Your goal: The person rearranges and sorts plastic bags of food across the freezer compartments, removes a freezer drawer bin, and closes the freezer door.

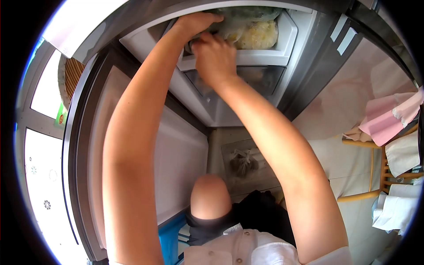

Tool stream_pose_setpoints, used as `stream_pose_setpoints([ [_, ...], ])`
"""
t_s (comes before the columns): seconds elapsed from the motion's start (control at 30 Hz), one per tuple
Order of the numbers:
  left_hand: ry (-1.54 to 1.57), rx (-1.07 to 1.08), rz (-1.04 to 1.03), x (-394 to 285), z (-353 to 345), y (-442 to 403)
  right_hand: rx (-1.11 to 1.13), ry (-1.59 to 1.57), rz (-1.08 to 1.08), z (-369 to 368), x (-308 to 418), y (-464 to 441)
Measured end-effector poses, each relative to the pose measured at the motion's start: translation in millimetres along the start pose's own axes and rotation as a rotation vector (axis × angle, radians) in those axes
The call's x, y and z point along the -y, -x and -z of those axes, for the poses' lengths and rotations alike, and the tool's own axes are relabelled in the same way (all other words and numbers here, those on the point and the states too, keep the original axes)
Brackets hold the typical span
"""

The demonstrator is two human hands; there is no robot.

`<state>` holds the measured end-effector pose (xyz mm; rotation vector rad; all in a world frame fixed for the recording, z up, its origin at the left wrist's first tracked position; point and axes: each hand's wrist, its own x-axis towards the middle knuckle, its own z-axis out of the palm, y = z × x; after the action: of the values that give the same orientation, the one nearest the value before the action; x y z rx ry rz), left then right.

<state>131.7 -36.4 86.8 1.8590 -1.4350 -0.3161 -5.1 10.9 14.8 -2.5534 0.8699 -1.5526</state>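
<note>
A white freezer drawer (260, 58) is pulled out in front of me, holding a clear plastic bag of yellowish food (258, 36) and a greenish plastic bag (247, 15) behind it. My left hand (197, 23) reaches into the drawer's left side. Its thumb points toward the greenish bag, and the other fingers are hidden. Just below and to the right, my right hand (215, 56) bends over the drawer's front left part. Those fingers are curled and slightly blurred; what they grip is hidden.
Under the drawer sits a lower transparent-fronted drawer (260, 79). An open fridge door (181, 154) stands at left. On the floor, a clear tray (260, 172) holds a tied dark bag (243, 162). A blue stool (172, 234) is beside my knee; a wooden chair (360, 196) with cloths stands right.
</note>
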Motion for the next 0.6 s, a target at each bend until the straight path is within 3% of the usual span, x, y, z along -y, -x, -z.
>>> stream_pose_setpoints([
  [0.03,-0.098,0.025,0.063,-10,8,8,-0.025,-0.036,-0.055,1,-2,-2],
  [0.1,0.151,-0.071,-0.033,16,9,18,0.057,-0.133,-0.265,10,-19,-6],
  [0.17,0.183,-0.284,-0.220,23,-9,43,-0.037,0.014,-0.051,10,-28,-1],
  [0.3,-0.164,-0.656,-0.340,24,-46,117,0.029,-0.062,-0.164,11,-24,-3],
  [0.4,-0.189,-0.568,-0.183,21,-56,148,0.031,-0.231,-0.326,9,-23,-6],
  [0.57,0.166,-0.606,-0.001,7,-57,143,0.009,-0.267,-0.234,-2,-21,-4],
  [0.6,0.146,-0.615,-0.060,10,-59,144,0.009,-0.315,-0.237,-4,-25,-4],
])
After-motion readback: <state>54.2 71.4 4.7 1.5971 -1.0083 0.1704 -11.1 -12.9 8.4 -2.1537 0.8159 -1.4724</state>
